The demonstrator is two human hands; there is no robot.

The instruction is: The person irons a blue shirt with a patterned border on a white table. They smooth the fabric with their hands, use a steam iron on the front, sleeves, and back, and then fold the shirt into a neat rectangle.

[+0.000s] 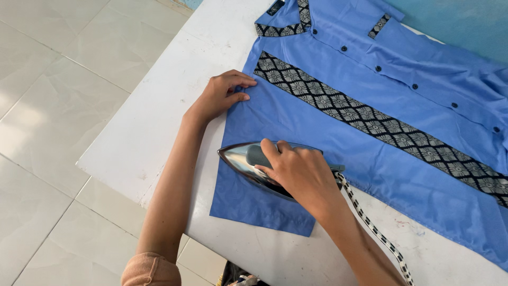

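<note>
Fingers of the right hand (299, 172) wrap tight round the grey handle of the iron (254, 161), which sits at centre frame on the sleeve of a blue shirt (328, 132). Just above it, the left hand (222, 95) pinches the sleeve's edge with curled fingers. Shirt and iron rest on a white table (159, 106), and the iron's black-and-white cord (375, 230) trails toward the lower right.
</note>
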